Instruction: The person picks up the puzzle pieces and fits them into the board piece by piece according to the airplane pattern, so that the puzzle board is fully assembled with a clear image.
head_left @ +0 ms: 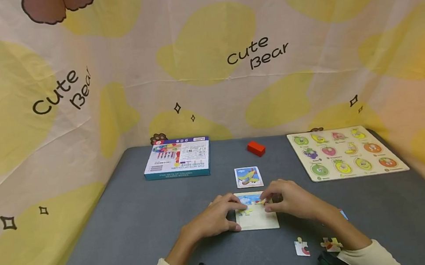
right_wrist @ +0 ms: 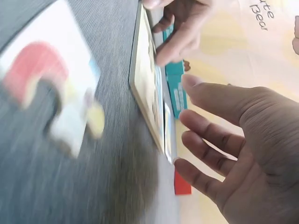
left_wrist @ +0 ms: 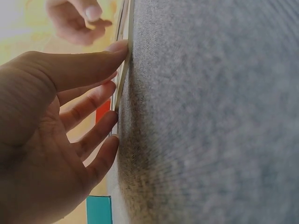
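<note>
With fingers spread, the left hand (head_left: 220, 216) is touching the left edge of the puzzle board (head_left: 257, 222); the right hand (head_left: 294, 198), fingers parted, is reaching over its right edge. The worktop (head_left: 129, 231) is stretching broadly leftward; a card (head_left: 248, 177) is lying just beyond.

Cloth backdrop (head_left: 201, 41): "Cute Bear" read twice, left and centre, plus a lone "C" cut off at the right edge. Box (head_left: 177, 159): "FIVE SETS OF COLUMN" made out; remaining print too small. Fruit board (head_left: 348, 158): tiny captions beneath the fruits, illegible.
</note>
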### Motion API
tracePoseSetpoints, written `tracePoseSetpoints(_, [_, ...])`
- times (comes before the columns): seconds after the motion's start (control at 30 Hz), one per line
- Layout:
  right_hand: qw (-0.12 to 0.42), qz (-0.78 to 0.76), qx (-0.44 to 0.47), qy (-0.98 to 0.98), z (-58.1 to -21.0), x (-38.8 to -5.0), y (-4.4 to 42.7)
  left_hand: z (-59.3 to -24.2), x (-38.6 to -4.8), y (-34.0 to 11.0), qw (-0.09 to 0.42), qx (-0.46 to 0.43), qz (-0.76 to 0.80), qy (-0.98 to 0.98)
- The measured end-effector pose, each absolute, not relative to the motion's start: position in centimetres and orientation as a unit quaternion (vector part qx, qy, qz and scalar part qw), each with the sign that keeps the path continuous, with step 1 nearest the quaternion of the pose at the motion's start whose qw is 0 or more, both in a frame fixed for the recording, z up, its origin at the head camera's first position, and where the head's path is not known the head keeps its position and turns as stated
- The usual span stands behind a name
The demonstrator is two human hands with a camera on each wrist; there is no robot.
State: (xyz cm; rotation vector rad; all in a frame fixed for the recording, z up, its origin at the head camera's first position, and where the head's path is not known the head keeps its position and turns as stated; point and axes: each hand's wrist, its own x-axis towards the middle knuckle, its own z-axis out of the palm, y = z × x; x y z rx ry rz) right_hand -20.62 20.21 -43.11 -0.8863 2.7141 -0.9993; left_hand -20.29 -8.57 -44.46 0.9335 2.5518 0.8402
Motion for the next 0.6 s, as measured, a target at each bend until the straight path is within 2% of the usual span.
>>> tracePoseSetpoints(0.37, [0.019, -0.291, -0.262, 0.920, -42.8, -18.3, 25.0, -44.4, -20.2, -8.6, 0.146, 0.319, 0.290, 0.891])
tracePoseSetpoints(0.6, [0.019, -0.265, -0.239, 0.934, -42.5, -16.8, 27.8, -44.4, -20.2, -8.6, 0.144, 0.322, 0.291, 0.889])
